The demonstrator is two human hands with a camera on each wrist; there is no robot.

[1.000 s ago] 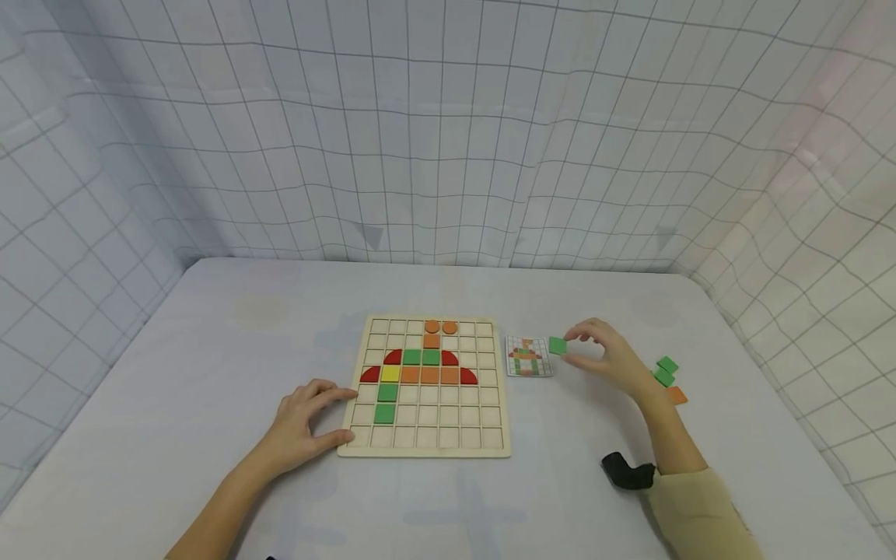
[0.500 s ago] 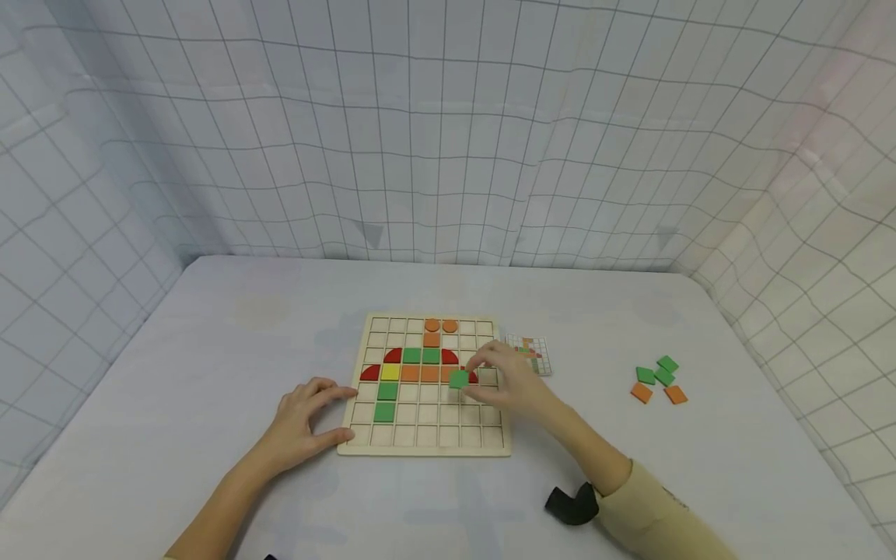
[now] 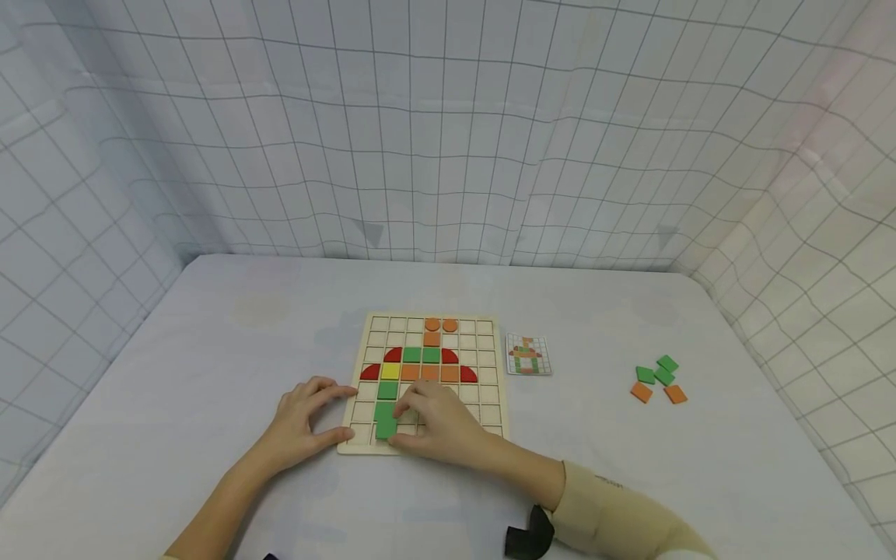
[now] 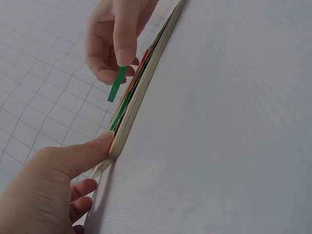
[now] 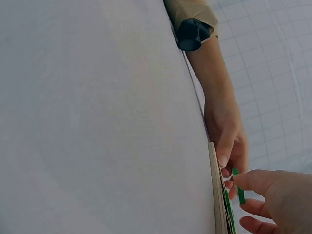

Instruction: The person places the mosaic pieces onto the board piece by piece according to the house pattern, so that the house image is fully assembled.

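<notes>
A wooden grid board lies flat, with orange, red, yellow and green pieces in its cells. My right hand pinches a green square tile between thumb and fingers over the board's lower left part. In the left wrist view this green tile stands tilted, raised over the board surface. The right wrist view shows its edge under the thumb. My left hand rests at the board's left edge with thumb and index finger spread apart; the thumb tip presses the rim near the corner.
Right of the board lies a small pattern card printed with a coloured grid design. Farther right are several loose tiles, green ones and orange ones. A black wrist device sits by the right sleeve. White gridded curtains surround the table.
My right hand has carried the green tile left from beside the card, across the board, to its lower left cells. My left hand has stayed at the board's edge.
</notes>
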